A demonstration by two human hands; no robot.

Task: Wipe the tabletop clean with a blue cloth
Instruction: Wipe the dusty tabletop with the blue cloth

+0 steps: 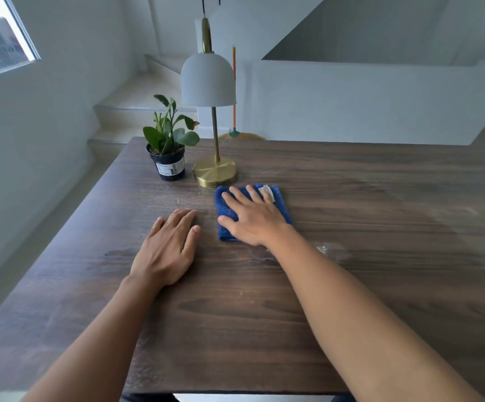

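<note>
Right hand (254, 219) lies flat, fingers spread, pressing the folded blue cloth (226, 211) onto the dark wooden desk (351, 256), just in front of the brass lamp (214, 171). Left hand (167, 248) rests palm-down beside it, grip open, fingers straight, near the potted plant (169, 146).

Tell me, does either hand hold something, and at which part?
Neither grips anything. The right hand presses flat on the blue cloth, covering its middle; the left hand rests on the table.

blue cloth (226, 211): middle hidden under right hand (254, 220) | pot label (170, 167): print too small to read
</note>
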